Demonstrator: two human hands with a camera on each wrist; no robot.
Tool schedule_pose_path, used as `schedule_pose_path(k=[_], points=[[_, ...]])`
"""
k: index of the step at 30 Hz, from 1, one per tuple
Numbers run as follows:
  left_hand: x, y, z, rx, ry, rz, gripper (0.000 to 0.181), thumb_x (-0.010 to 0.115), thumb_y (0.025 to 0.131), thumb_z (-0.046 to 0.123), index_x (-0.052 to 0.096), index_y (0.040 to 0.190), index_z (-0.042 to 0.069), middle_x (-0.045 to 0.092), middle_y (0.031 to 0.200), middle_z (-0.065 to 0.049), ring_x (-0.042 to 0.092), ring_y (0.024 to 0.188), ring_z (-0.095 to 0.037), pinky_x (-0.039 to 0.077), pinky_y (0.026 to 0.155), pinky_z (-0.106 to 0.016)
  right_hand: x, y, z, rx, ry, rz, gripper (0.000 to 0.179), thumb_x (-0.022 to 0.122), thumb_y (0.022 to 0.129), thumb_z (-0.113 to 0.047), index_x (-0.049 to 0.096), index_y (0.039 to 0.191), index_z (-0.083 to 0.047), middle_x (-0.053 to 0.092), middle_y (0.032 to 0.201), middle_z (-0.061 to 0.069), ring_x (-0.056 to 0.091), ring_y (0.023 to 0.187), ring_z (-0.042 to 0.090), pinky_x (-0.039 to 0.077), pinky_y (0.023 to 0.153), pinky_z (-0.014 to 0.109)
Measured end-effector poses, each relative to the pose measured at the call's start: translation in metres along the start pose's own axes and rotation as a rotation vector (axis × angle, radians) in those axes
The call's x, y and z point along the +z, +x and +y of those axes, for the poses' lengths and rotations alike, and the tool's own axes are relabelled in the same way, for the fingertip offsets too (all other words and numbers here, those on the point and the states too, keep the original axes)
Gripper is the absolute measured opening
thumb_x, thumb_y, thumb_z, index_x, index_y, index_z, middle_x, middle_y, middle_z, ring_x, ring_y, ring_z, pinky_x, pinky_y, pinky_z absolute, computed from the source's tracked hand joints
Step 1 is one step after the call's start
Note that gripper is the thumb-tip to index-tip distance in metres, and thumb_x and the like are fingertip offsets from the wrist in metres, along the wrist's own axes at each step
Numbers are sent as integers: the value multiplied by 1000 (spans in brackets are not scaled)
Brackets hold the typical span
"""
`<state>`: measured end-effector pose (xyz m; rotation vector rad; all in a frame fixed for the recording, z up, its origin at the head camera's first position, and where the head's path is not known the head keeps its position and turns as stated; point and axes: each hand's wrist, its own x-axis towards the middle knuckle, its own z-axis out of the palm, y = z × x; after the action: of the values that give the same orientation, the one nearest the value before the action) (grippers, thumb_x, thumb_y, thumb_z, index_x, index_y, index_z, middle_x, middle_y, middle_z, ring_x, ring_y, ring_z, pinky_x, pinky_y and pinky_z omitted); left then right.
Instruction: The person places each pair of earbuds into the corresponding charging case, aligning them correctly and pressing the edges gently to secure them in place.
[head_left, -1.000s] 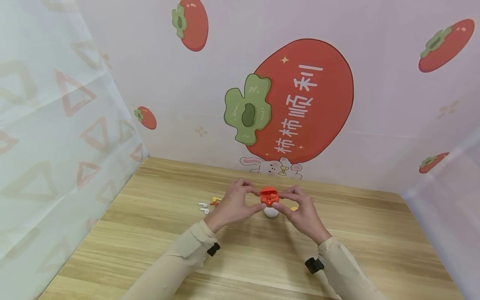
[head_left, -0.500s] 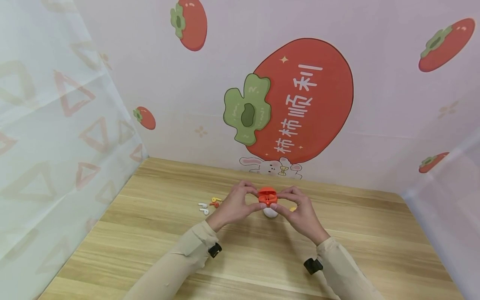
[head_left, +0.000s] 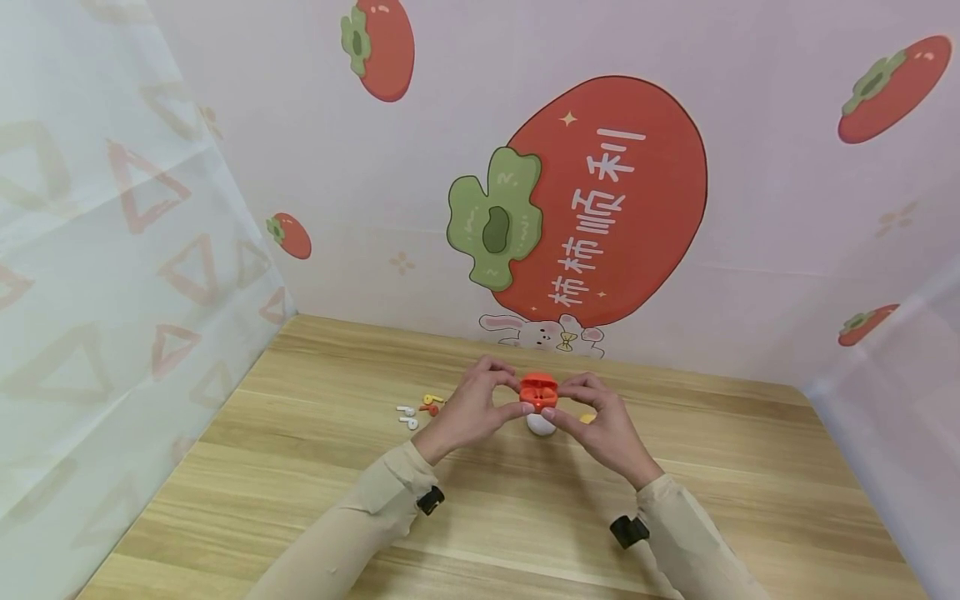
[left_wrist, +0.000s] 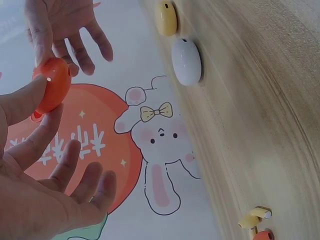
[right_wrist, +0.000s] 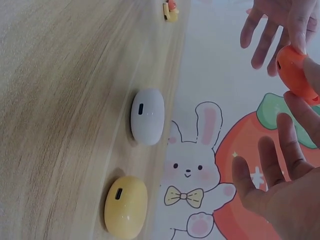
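An orange earbud charging case (head_left: 538,393) with its lid raised is up above the table, between both hands. My left hand (head_left: 478,408) pinches its left side between thumb and fingers. On the other side my right hand (head_left: 602,421) grips it the same way, thumb at the front. In the left wrist view the smooth back of the orange case (left_wrist: 61,80) shows, and the remaining fingers of each hand are spread. A closed white earbud case (right_wrist: 148,117) stands on the table below the hands. Beside it is a closed yellow case (right_wrist: 126,207), mostly hidden by the right hand in the head view.
Loose earbuds lie on the wooden table (head_left: 300,467) left of my left hand: white earbuds (head_left: 408,422), a yellow earbud (head_left: 431,400) and an orange earbud (head_left: 430,409). A printed cloth wall (head_left: 420,275) rises at the table's back edge, with more cloth at both sides.
The orange case shifted slightly left, then back right, with both hands keeping hold of it. Its tilt changed a little. The cases and loose earbuds on the table stayed put.
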<state>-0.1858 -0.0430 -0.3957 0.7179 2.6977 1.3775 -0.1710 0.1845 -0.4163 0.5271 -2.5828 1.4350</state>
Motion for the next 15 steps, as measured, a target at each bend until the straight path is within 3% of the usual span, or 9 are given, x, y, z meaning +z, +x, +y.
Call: schedule_pose_path(k=[15], points=[[-2,-2,1,-10,4,7,26,80,89,28,75,106,8,54,133,-12,45,129,-32,41,104,-57,1,0,3,-40,17,0,27,84,85,-19,79,108,-7,63,109,1,57,109,23,46,93,59]])
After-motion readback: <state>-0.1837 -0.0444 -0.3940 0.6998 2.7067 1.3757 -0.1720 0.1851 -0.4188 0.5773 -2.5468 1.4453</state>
